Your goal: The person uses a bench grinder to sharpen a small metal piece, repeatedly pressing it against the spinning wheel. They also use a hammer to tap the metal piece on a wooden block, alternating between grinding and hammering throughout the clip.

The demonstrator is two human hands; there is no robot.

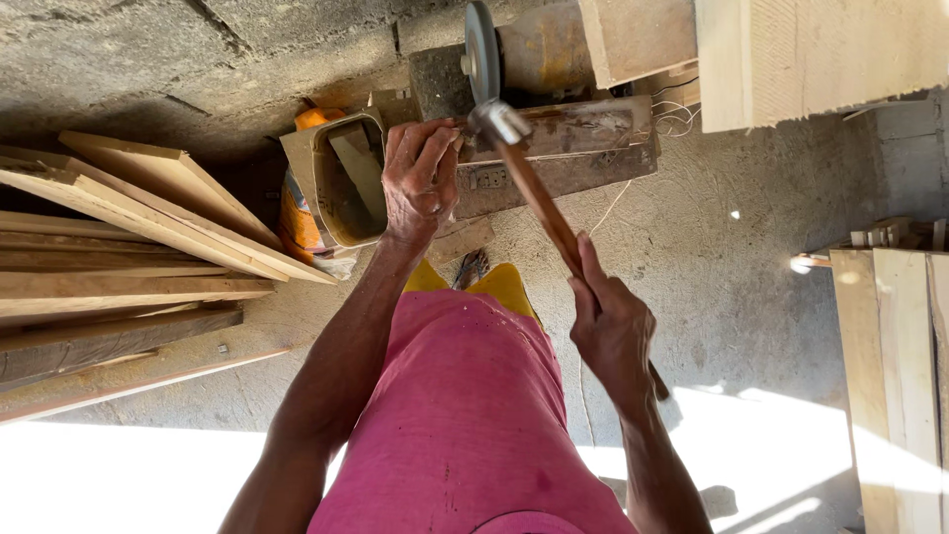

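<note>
Two hands work at the far grinder: the right hand [615, 331] closes its grip on the hammer [539, 198] handle, the left hand [420, 178] pinches near the hammer head, beside the grinding wheel [481, 51].

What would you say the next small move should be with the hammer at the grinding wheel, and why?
Probably ease the hammer head a little closer against the grinding wheel. The left hand steadies the head just below the wheel's rim, and the right hand grips the wooden handle lower down, so both are set to guide it. Whether head and wheel already touch cannot be told.
</note>
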